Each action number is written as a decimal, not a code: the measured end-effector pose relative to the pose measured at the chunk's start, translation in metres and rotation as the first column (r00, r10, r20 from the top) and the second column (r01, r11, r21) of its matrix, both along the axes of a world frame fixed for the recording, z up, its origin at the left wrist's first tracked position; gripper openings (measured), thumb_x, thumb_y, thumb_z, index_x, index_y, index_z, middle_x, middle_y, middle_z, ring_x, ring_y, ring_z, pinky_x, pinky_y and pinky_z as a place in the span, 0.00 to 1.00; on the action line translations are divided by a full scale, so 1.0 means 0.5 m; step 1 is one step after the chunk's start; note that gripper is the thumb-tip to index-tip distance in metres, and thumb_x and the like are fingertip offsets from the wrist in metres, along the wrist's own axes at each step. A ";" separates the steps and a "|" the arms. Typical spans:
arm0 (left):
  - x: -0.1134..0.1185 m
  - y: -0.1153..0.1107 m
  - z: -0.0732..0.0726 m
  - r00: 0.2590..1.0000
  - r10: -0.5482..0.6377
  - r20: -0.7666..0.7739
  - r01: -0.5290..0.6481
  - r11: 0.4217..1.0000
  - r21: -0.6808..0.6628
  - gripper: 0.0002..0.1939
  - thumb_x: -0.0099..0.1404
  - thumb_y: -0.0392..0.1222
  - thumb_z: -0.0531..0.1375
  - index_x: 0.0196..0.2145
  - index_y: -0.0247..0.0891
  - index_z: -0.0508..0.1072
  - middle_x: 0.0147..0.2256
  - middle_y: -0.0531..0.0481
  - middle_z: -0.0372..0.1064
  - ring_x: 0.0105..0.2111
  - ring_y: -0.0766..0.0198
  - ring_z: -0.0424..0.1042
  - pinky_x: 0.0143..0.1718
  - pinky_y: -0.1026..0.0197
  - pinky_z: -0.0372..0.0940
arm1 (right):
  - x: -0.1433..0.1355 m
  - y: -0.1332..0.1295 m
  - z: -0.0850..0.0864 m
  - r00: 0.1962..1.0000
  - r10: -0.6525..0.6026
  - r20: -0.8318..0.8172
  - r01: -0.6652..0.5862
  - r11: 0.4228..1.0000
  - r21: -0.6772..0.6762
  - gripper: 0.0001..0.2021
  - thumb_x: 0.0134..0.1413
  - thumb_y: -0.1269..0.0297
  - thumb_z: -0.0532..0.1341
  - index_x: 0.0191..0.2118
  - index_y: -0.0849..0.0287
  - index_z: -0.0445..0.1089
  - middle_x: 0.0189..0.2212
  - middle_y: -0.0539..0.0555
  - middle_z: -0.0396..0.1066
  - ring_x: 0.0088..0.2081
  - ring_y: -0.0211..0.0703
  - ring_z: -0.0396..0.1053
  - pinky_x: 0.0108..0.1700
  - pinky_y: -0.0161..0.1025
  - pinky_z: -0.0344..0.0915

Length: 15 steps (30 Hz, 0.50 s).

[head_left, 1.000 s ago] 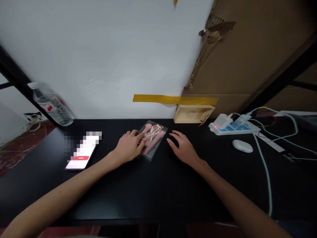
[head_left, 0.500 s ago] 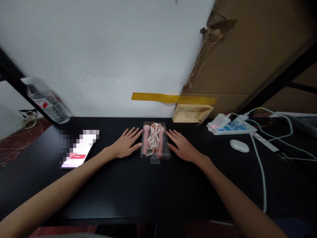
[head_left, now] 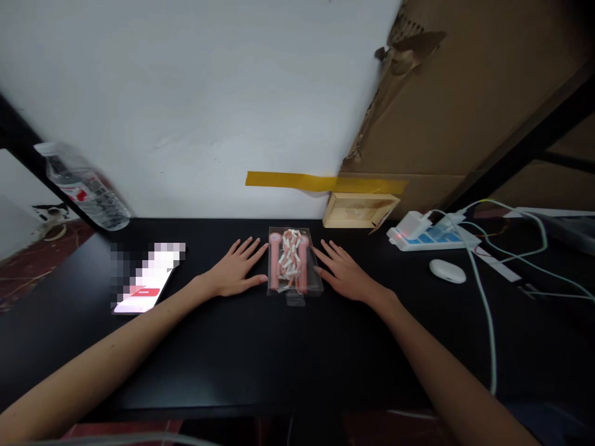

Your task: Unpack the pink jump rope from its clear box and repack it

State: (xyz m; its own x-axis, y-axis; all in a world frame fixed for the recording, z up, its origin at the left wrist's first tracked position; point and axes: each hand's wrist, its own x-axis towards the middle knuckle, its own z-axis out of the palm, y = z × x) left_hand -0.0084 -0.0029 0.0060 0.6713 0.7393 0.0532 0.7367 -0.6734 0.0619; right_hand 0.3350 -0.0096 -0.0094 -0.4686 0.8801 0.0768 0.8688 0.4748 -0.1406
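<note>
A clear plastic package (head_left: pixel 294 263) lies flat on the black table (head_left: pixel 260 359), straight ahead of me. Inside it show two pink handles and a bundle of white and pinkish beaded cord, which looks like a skipping rope. My left hand (head_left: pixel 235 269) rests palm down at the package's left side, fingers spread and thumb tip close to its edge. On the other side my right hand (head_left: pixel 346 272) lies palm down too, fingers apart, with its thumb and index fingertip at the right edge. Neither hand grips anything.
Left of my forearm lies a lit phone (head_left: pixel 149 282); behind it a plastic bottle (head_left: pixel 88 189) leans. At the back right are a shallow wooden box (head_left: pixel 360 209), a power strip (head_left: pixel 434 236) with cables, and a white earbud case (head_left: pixel 447 271). Yellow tape (head_left: pixel 288 180) crosses the wall.
The package has shifted very slightly to the right between my hands. My right fingers have spread a little. Otherwise the view has only moved slightly.
</note>
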 end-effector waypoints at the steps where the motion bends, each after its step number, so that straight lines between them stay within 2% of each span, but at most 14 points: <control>1: 0.000 0.000 0.000 1.000 0.000 -0.001 0.000 1.000 0.001 0.46 0.71 0.72 0.36 0.73 0.37 0.41 0.72 0.38 0.36 0.71 0.44 0.36 0.68 0.41 0.36 | 0.001 -0.001 0.001 1.000 0.003 0.003 -0.003 1.000 -0.001 0.35 0.69 0.41 0.41 0.72 0.56 0.49 0.73 0.61 0.44 0.72 0.63 0.40 0.70 0.62 0.47; 9: 0.001 0.000 -0.005 1.000 0.004 0.003 -0.004 1.000 0.024 0.46 0.70 0.73 0.38 0.71 0.35 0.50 0.71 0.36 0.38 0.71 0.41 0.37 0.68 0.40 0.36 | 0.001 -0.002 0.005 1.000 0.022 0.020 -0.022 1.000 0.009 0.32 0.70 0.44 0.41 0.72 0.55 0.50 0.73 0.60 0.44 0.72 0.63 0.40 0.70 0.62 0.47; 15: 0.001 0.001 -0.007 0.999 0.003 0.050 -0.004 1.000 0.017 0.45 0.70 0.73 0.42 0.71 0.37 0.51 0.71 0.37 0.40 0.71 0.41 0.39 0.68 0.38 0.37 | 0.000 -0.002 -0.001 1.000 0.019 0.017 -0.020 0.999 0.029 0.32 0.70 0.45 0.42 0.72 0.55 0.52 0.72 0.61 0.45 0.72 0.64 0.41 0.69 0.63 0.47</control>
